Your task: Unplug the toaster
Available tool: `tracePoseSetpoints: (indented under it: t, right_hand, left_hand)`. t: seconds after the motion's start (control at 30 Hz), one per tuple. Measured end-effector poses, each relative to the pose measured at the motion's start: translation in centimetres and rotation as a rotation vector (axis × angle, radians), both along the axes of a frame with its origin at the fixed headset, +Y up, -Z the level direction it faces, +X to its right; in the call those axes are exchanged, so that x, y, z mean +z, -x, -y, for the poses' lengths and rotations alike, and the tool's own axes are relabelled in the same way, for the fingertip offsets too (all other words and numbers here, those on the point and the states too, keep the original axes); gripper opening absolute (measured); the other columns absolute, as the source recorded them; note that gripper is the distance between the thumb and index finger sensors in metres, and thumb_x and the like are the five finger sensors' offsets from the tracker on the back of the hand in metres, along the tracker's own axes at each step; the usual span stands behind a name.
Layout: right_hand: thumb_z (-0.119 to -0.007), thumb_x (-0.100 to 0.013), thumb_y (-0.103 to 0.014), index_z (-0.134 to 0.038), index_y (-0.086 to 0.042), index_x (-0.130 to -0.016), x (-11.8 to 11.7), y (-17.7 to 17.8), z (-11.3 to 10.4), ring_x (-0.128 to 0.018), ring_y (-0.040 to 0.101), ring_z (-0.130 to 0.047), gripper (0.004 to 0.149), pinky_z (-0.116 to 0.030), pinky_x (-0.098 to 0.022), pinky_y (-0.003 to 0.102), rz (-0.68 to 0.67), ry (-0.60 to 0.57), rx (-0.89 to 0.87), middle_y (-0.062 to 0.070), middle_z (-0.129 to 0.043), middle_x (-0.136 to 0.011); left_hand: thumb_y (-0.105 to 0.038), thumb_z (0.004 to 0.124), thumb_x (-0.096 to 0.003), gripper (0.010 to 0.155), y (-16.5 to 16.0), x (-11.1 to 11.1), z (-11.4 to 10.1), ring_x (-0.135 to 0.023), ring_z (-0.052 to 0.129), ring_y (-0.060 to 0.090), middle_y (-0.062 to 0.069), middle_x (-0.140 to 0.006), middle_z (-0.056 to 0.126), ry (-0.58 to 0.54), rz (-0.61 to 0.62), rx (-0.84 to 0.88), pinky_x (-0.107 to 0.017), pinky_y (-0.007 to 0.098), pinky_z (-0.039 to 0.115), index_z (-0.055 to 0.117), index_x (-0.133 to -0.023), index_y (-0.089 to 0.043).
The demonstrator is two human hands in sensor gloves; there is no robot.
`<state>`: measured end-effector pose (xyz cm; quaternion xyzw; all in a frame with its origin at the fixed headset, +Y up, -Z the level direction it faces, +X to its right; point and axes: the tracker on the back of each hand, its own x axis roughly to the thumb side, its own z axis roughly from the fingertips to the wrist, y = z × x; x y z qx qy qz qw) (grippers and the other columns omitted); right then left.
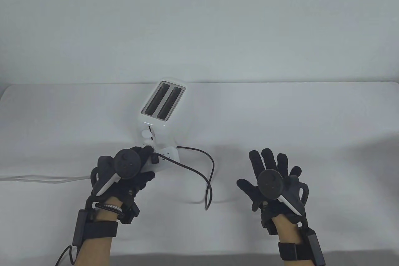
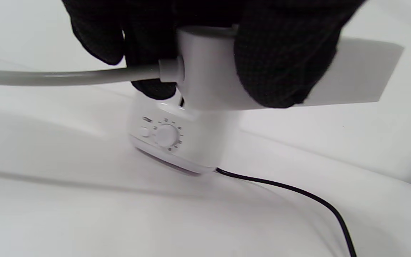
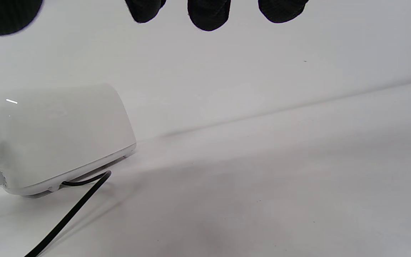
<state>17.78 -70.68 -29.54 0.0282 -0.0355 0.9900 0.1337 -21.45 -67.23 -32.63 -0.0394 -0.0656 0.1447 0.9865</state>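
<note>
A black-gloved left hand (image 1: 124, 172) grips a white plastic power strip (image 1: 166, 157) lifted just before the white two-slot toaster (image 1: 162, 107). The black plug (image 1: 155, 159) appears seated, its cord (image 1: 205, 172) looping; unplugging remains. The right hand (image 1: 271, 178) hovers spread, empty.

The toaster (image 1: 162, 107) stands on the bench (image 1: 280, 116), left of middle. Just before it lies the power strip (image 1: 165, 158), under my left grip (image 1: 124, 169). The toaster's cord (image 1: 205, 169) loops rightward between my grips; my right grip (image 1: 271, 178) hovers well apart.
</note>
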Motion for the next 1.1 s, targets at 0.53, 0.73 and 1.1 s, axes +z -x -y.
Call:
tracePoseSetpoints:
  t: [0.53, 0.73, 1.1]
  right_hand:
    - [-0.067, -0.035, -0.068, -0.036, -0.030, -0.108, -0.9, -3.4, 0.1, -0.100, 0.058, -0.037, 0.088, -0.029, -0.057, 0.084, 0.073, 0.037, -0.142, 0.014, -0.034, -0.117]
    - [-0.067, -0.036, -0.067, -0.037, -0.030, -0.108, -1.0, -4.2, 0.6, -0.100, 0.058, -0.039, 0.087, -0.030, -0.056, 0.084, 0.098, 0.065, -0.162, 0.015, -0.035, -0.117]
    - [-0.069, -0.038, -0.063, -0.041, -0.029, -0.108, -1.3, -5.1, 0.8, -0.099, 0.056, -0.045, 0.083, -0.031, -0.057, 0.084, 0.133, 0.084, -0.174, 0.015, -0.040, -0.115]
  left_hand:
    - [-0.047, 0.089, -0.0431, 0.083, -12.6, -1.4, 0.1, -0.096, 0.086, 0.032, 0.001, -0.121, 0.062, 0.018, 0.189, 0.087, -0.088, 0.054, 0.060, 0.049, -0.116, -0.039]
    - [-0.048, 0.087, -0.0439, 0.083, -14.2, -2.1, 2.6, -0.099, 0.084, 0.029, -0.002, -0.122, 0.059, 0.070, 0.161, -0.016, -0.090, 0.052, 0.057, 0.046, -0.116, -0.043]
    - [-0.047, 0.084, -0.0468, 0.082, -15.2, -2.5, 7.9, -0.111, 0.068, 0.026, -0.008, -0.125, 0.052, 0.190, 0.136, -0.123, -0.093, 0.055, 0.045, 0.040, -0.116, -0.047]
